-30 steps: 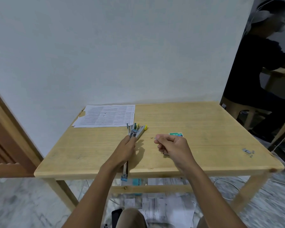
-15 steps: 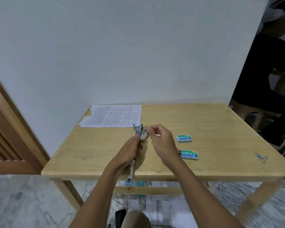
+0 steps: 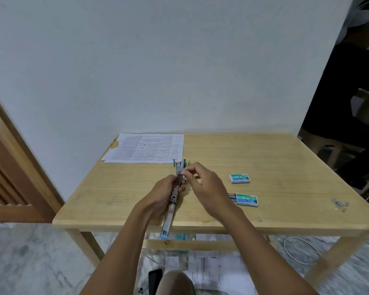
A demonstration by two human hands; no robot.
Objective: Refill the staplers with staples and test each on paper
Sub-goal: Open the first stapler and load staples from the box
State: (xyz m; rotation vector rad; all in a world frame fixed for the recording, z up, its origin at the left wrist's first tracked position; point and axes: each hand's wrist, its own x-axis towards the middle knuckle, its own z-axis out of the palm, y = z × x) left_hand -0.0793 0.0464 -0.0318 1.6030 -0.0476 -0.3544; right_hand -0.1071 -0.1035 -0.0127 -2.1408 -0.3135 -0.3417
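Note:
My left hand grips an opened light-blue stapler, its long arm folded out toward me past the table's front edge. My right hand pinches something small and silvery at the stapler's metal channel; it looks like a staple strip, but it is too small to be sure. More staplers, blue and yellow, lie just behind my hands. Two green staple boxes sit to the right: a closed one and a nearer one slid partly open. Printed paper lies at the table's back left.
Loose staple strips lie near the front right of the wooden table. A seated person in dark clothes is at the right. Papers and a phone lie on the marble floor under the table. A wooden door stands at the left.
My right hand moved left from beside the staple boxes to the stapler's channel, uncovering both boxes. The view shifted a little to the left.

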